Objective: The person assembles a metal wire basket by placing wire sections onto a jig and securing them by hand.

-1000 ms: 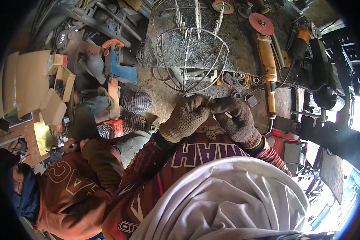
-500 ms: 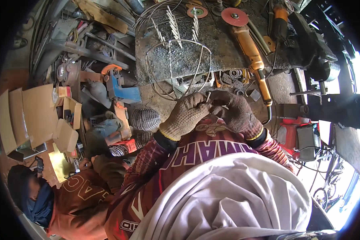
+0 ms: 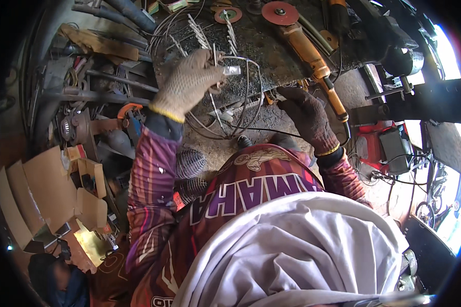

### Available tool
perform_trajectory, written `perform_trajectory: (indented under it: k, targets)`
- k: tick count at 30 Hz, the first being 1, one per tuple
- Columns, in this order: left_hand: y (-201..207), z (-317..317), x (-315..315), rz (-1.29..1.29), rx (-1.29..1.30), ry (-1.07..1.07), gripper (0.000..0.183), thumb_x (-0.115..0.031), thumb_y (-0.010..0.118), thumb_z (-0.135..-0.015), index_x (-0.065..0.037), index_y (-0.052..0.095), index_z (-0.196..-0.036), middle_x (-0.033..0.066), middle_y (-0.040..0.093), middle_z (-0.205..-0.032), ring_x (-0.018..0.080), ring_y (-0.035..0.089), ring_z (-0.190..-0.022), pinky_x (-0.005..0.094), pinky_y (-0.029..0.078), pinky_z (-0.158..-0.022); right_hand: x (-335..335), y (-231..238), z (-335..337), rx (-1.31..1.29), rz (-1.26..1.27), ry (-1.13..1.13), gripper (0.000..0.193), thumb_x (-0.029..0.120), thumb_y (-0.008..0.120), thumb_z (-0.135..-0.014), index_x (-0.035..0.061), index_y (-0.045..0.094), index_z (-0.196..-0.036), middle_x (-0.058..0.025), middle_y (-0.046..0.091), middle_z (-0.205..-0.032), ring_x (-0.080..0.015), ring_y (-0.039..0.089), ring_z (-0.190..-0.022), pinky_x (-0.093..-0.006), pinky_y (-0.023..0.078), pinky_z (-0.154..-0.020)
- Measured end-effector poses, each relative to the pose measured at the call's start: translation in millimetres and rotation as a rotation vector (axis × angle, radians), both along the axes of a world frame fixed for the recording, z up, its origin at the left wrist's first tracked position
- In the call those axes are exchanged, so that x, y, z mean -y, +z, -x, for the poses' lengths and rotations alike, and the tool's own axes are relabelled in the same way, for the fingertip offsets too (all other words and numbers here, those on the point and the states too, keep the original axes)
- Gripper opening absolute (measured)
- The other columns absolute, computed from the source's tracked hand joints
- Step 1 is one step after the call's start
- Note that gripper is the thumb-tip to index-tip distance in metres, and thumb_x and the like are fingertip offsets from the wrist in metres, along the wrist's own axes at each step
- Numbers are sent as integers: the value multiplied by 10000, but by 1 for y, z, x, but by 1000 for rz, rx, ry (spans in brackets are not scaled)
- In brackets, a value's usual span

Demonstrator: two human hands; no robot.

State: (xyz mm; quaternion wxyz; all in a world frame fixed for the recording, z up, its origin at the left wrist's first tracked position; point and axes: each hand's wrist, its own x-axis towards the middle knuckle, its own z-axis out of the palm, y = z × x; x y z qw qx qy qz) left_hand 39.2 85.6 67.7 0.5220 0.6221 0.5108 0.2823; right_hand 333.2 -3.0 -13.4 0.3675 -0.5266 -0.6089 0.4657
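My gloved left hand [image 3: 187, 82] reaches over the workbench, its fingers closed around a thin metal rod [image 3: 214, 57]. A small shiny flat piece [image 3: 232, 70] sticks out at the fingertips. Just beneath and beside this hand stands a bent wire frame [image 3: 259, 77] with a rounded rim and thin legs. Whether the held rod touches the frame I cannot tell. My gloved right hand [image 3: 307, 115] hovers near the bench's front edge, fingers bent and drawn together; what is between them, if anything, is hidden.
The dark bench [image 3: 251, 46] carries bundles of short twisted rods [image 3: 197, 31], an orange angle grinder [image 3: 307, 53] with a red disc, and a loose disc [image 3: 228, 15]. Coiled wire baskets [image 3: 190, 163] stand near my left side. Cardboard boxes [image 3: 41, 189] and a person [image 3: 61, 276] are at left.
My hands have come apart. The left has moved forward and left to the wire frame with the rod; the right has moved slightly up and stays near the bench edge. The view has shifted.
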Motion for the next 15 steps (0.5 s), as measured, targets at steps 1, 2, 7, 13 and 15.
perform_trajectory:
  k: [1,2,7,13,15]
  targets:
    - [-1,5,-19,-321,-297,-191,266,-236,690,-1007,11,641,-1090,105,680,-909,160,679,-743,243,518,-629,-6,-3,0,-8,-1,-9,321,135,660,-964,36,703,-1267,-163,737,-1177,-271,723,-1084,-375,555,-922]
    - [-3,4,-36,-470,-456,-300,275,-236,693,-1000,22,641,-1079,118,673,-916,171,681,-741,253,521,-631,-10,-6,0,1,4,-35,321,135,665,-963,39,703,-1267,-161,738,-1178,-269,724,-1085,-373,554,-927]
    - [-2,-29,-78,-746,-726,-605,298,-235,682,-924,48,637,-1004,150,657,-907,215,708,-753,344,562,-595,-43,-14,-3,22,-148,-49,316,149,676,-968,49,705,-1266,-153,742,-1177,-248,732,-1065,-359,557,-923]
    - [-13,-51,-84,-137,-888,-288,414,-215,675,-852,31,634,-1182,156,691,-859,233,701,-702,368,575,-652,-63,-19,-11,-127,-36,-61,292,153,690,-966,69,720,-1243,-149,743,-1140,-264,740,-1013,-372,572,-867]
    - [-15,-50,-83,-225,-980,-266,499,-212,682,-830,29,626,-1264,169,698,-893,231,711,-751,373,576,-707,-63,-26,-11,-102,-46,-40,272,140,689,-966,66,728,-1225,-143,744,-1127,-275,738,-1004,-377,574,-856]
